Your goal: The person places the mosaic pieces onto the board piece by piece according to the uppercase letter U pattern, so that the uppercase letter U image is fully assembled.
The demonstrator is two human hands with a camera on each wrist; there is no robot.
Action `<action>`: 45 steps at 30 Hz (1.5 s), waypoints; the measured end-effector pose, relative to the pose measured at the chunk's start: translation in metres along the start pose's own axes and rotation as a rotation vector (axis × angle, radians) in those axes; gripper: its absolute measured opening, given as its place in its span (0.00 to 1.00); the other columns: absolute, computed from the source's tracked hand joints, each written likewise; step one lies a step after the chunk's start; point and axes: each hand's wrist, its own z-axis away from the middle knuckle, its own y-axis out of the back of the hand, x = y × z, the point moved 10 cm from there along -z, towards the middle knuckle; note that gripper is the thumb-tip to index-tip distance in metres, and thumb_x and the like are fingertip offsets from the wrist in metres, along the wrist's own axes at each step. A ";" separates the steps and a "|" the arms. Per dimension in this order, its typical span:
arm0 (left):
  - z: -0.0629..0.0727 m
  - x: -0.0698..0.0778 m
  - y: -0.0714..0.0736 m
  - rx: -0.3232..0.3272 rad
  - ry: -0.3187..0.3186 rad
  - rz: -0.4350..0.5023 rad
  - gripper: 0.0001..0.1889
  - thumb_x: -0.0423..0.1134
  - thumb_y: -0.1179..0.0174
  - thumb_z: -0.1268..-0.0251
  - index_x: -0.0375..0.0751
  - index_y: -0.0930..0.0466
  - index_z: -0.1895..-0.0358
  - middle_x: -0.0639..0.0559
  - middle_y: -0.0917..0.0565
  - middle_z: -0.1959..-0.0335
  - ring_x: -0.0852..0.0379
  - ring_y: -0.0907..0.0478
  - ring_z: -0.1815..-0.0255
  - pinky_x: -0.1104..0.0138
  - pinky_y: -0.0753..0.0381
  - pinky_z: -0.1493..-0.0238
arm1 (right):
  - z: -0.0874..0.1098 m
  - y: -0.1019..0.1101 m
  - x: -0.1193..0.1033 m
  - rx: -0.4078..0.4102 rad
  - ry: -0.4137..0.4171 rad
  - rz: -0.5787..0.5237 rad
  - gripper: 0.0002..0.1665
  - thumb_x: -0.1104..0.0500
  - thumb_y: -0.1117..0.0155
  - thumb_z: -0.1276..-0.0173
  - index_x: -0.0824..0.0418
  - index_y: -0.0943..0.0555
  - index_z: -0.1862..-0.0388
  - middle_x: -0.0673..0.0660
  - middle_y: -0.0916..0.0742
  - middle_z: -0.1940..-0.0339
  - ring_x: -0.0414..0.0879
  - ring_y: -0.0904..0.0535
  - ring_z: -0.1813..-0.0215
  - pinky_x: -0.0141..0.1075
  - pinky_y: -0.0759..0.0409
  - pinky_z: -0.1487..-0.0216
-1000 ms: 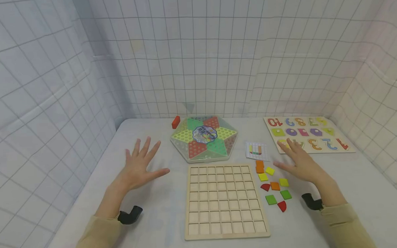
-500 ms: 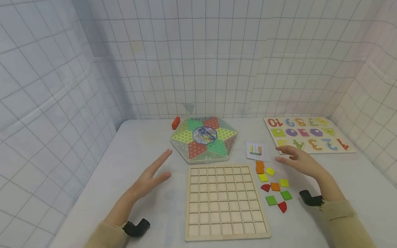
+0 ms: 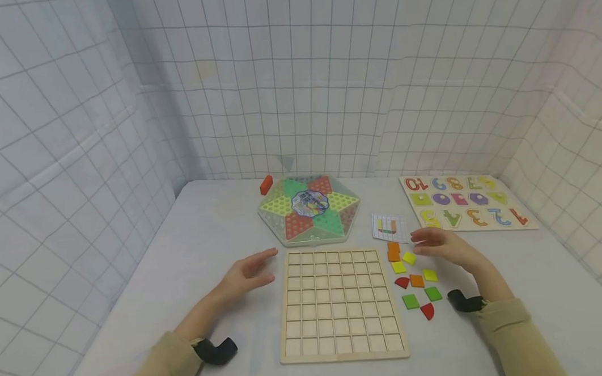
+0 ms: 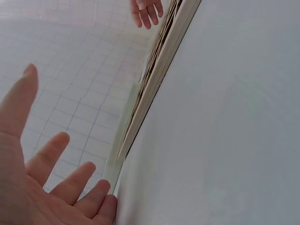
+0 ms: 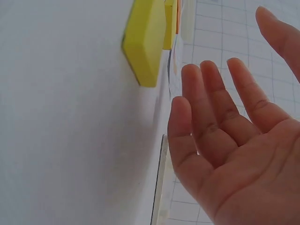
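Note:
A wooden grid board (image 3: 344,357) of square cells lies in the middle of the table. Left of its far corner is my left hand (image 3: 246,277), empty, fingers loosely bent and thumb apart. My right hand (image 3: 449,248) hovers beside the loose tiles, also holding nothing, its fingers relaxed in the right wrist view. Nearest to it is a yellow tile (image 3: 409,258), also large in the right wrist view. Around that lie orange tiles (image 3: 393,256), green tiles (image 3: 411,301) and red quarter-round tiles (image 3: 427,311). A pattern card (image 3: 389,229) lies just beyond them.
Behind the grid board lies a hexagonal Chinese checkers board (image 3: 309,203), with a red block (image 3: 266,185) at its far left. A number puzzle board (image 3: 477,201) lies at the back right. Grid-patterned white walls (image 3: 295,80) enclose the table at the back and sides.
Spread wide at first, both hands have turned sideways with fingers relaxing. The left moved right and nearer, toward the grid board. The right came slightly nearer to me. The tiles stayed put.

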 end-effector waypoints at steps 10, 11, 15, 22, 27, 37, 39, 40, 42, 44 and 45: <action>-0.002 -0.003 -0.007 0.019 -0.021 -0.134 0.28 0.36 0.30 0.48 0.36 0.25 0.41 0.44 0.31 0.34 0.44 0.43 0.30 0.48 0.47 0.31 | -0.004 -0.009 0.011 -0.062 0.007 -0.038 0.32 0.50 0.33 0.39 0.64 0.28 0.40 0.63 0.22 0.42 0.57 0.26 0.42 0.56 0.33 0.39; -0.002 -0.003 -0.007 0.023 -0.028 -0.142 0.28 0.37 0.30 0.49 0.38 0.24 0.42 0.45 0.30 0.35 0.45 0.42 0.30 0.48 0.46 0.31 | -0.004 -0.010 0.012 -0.062 0.005 -0.038 0.32 0.50 0.32 0.39 0.64 0.28 0.40 0.62 0.21 0.42 0.56 0.26 0.42 0.56 0.33 0.39; -0.001 -0.002 -0.011 0.015 -0.060 -0.223 0.26 0.46 0.28 0.51 0.46 0.20 0.46 0.51 0.27 0.37 0.48 0.42 0.30 0.49 0.46 0.31 | -0.005 -0.013 0.014 -0.062 -0.006 -0.016 0.32 0.49 0.31 0.41 0.63 0.27 0.41 0.61 0.21 0.44 0.55 0.26 0.43 0.52 0.30 0.39; 0.001 0.006 -0.023 -0.029 -0.149 -0.364 0.27 0.54 0.28 0.54 0.49 0.18 0.48 0.50 0.28 0.36 0.45 0.43 0.29 0.46 0.46 0.32 | -0.006 -0.015 0.010 -0.046 0.023 0.043 0.31 0.50 0.29 0.43 0.65 0.25 0.44 0.59 0.19 0.48 0.52 0.24 0.49 0.45 0.27 0.45; 0.001 0.008 -0.024 -0.048 -0.159 -0.407 0.27 0.54 0.28 0.54 0.48 0.18 0.48 0.48 0.29 0.35 0.45 0.43 0.29 0.46 0.45 0.33 | -0.007 -0.015 0.011 -0.036 0.030 0.056 0.31 0.51 0.28 0.44 0.65 0.24 0.46 0.57 0.18 0.51 0.50 0.25 0.53 0.41 0.26 0.49; 0.003 0.009 -0.025 -0.059 -0.162 -0.418 0.27 0.53 0.29 0.53 0.46 0.18 0.47 0.47 0.29 0.35 0.43 0.43 0.30 0.44 0.44 0.33 | -0.007 -0.018 0.010 -0.013 0.040 0.089 0.28 0.52 0.26 0.47 0.64 0.22 0.51 0.55 0.18 0.59 0.50 0.27 0.58 0.33 0.25 0.57; 0.003 0.010 -0.025 -0.057 -0.164 -0.418 0.27 0.53 0.29 0.52 0.46 0.18 0.47 0.46 0.29 0.35 0.42 0.42 0.30 0.43 0.44 0.34 | -0.007 -0.018 0.010 -0.010 0.041 0.098 0.28 0.51 0.26 0.47 0.64 0.21 0.51 0.55 0.18 0.60 0.50 0.27 0.59 0.33 0.26 0.58; 0.003 0.010 -0.025 -0.056 -0.162 -0.416 0.27 0.53 0.29 0.52 0.46 0.18 0.47 0.46 0.29 0.35 0.42 0.42 0.30 0.43 0.44 0.34 | -0.007 -0.018 0.010 -0.009 0.039 0.104 0.28 0.51 0.26 0.47 0.64 0.21 0.51 0.54 0.18 0.60 0.49 0.27 0.59 0.34 0.26 0.58; 0.003 0.009 -0.024 -0.054 -0.152 -0.411 0.27 0.53 0.29 0.52 0.46 0.18 0.47 0.47 0.29 0.35 0.43 0.43 0.30 0.44 0.45 0.33 | -0.007 -0.018 0.010 -0.007 0.036 0.115 0.28 0.51 0.26 0.47 0.64 0.21 0.52 0.54 0.18 0.60 0.49 0.27 0.59 0.34 0.26 0.58; 0.003 0.008 -0.024 -0.052 -0.146 -0.407 0.27 0.53 0.29 0.52 0.47 0.18 0.48 0.48 0.29 0.35 0.44 0.43 0.30 0.45 0.45 0.33 | -0.007 -0.018 0.011 -0.004 0.033 0.120 0.27 0.51 0.26 0.47 0.64 0.21 0.52 0.54 0.18 0.61 0.49 0.27 0.59 0.34 0.26 0.58; 0.003 0.007 -0.024 -0.050 -0.143 -0.405 0.27 0.53 0.29 0.53 0.47 0.18 0.48 0.48 0.29 0.36 0.44 0.43 0.30 0.45 0.45 0.33 | -0.007 -0.018 0.011 -0.002 0.030 0.120 0.27 0.50 0.26 0.47 0.64 0.21 0.52 0.54 0.19 0.61 0.49 0.27 0.59 0.34 0.26 0.58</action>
